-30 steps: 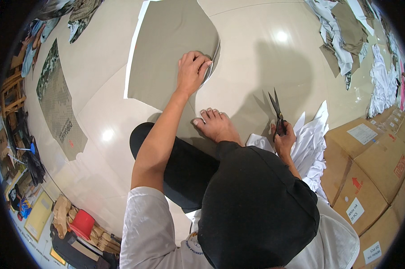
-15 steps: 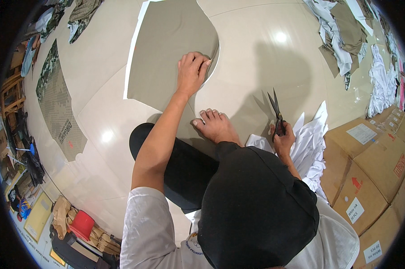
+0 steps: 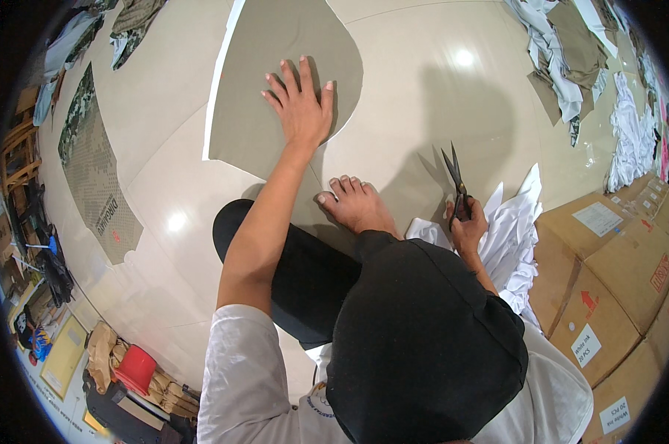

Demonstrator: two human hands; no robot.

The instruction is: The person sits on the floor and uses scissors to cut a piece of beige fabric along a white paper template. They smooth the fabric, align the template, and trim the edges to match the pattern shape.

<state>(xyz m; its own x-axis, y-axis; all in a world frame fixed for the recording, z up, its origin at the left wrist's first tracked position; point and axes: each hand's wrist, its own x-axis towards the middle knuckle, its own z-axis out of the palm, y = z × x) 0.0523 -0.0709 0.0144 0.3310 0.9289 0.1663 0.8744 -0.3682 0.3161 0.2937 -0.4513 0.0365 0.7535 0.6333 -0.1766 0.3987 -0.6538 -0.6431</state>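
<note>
My left hand [image 3: 301, 111] lies spread flat on a khaki fabric piece [image 3: 246, 89] with a white strip showing along its left edge. My right hand [image 3: 468, 229] grips black scissors [image 3: 456, 174] by the handles, blades pointing up and slightly parted. Beside it is a heap of white fabric [image 3: 516, 244]. My bare foot [image 3: 357, 207] rests on the tiled floor [image 3: 164, 281], just below the khaki piece.
A camouflage piece [image 3: 101, 170] lies at left. Fabric piles [image 3: 560, 66] fill the upper right, with white cloths [image 3: 623, 133] farther out. Cardboard boxes [image 3: 616, 266] stand at right. A red object [image 3: 135, 366], bags and wooden items [image 3: 20, 155] line the left edge.
My left hand has let go of the fabric's right edge, moved up and left, and flattened out. The edge now lies flatter. My right hand holds the scissors almost unmoved.
</note>
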